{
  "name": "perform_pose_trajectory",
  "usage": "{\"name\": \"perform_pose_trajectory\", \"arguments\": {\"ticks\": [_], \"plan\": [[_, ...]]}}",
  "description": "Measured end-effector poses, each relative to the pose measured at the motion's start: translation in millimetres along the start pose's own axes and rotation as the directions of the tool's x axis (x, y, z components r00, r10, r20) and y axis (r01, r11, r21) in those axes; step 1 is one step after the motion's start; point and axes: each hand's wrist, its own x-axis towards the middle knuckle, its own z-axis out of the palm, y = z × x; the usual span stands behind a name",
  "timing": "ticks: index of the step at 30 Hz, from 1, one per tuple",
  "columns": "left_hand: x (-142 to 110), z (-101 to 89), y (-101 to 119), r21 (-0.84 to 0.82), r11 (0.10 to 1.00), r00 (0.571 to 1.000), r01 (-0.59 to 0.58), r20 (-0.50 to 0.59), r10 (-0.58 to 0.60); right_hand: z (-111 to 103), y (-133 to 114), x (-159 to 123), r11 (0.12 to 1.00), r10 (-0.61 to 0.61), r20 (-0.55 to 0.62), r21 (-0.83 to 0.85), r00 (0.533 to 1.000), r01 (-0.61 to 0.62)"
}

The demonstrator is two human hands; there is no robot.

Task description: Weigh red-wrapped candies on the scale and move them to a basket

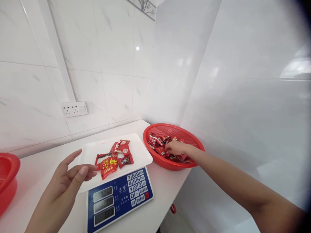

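Note:
A white weighing tray (142, 152) sits on a blue and white digital scale (121, 200). Several small red-wrapped packets (125, 149) lie in a loose group on the tray. My left hand (64, 184) is held over the tray's left side, index finger stretched out, thumb apart, nothing in it. To the right, my right hand (176, 148) reaches down into a red colander-like basket (191, 139) among many red and dark packets (160, 150). Its fingers are curled downward and the tips are hidden, so what they grip cannot be made out.
Everything stands on a white table (155, 184) in a tiled corner. Another red plastic basket (8, 181) is partly in view at the left edge. A wall socket (74, 109) is above the table, and a pale wall panel (230, 129) rises close behind the right basket.

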Motion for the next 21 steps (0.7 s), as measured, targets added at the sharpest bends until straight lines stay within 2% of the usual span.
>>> {"name": "perform_pose_trajectory", "arguments": {"ticks": [2, 5, 10, 14, 21], "plan": [[-1, 0.2, 1, 0.001, 1.000, 1.000, -0.010, 0.015, 0.010, 5, -10, 6, 0.999, -0.036, 0.005, 0.011, 0.999, 0.036], [-3, 0.9, 4, 0.006, 1.000, 0.999, -0.018, 0.031, 0.018, 14, -18, 13, 1.000, -0.023, 0.014, -0.009, 1.000, 0.023], [-4, 0.8, 5, 0.003, 0.999, 0.998, -0.039, 0.041, 0.039, 21, -13, 14, 0.994, 0.040, 0.020, -0.106, 0.999, -0.037], [-4, 0.5, 5, 0.024, 0.999, 0.999, -0.027, 0.038, 0.026, 15, -5, 9, 0.987, 0.036, -0.013, -0.156, 0.999, -0.037], [-3, 3.1, 4, 0.028, 1.000, 0.999, 0.006, 0.052, -0.007, -3, 14, 2, 0.993, 0.047, -0.075, -0.107, 0.996, -0.055]]}}
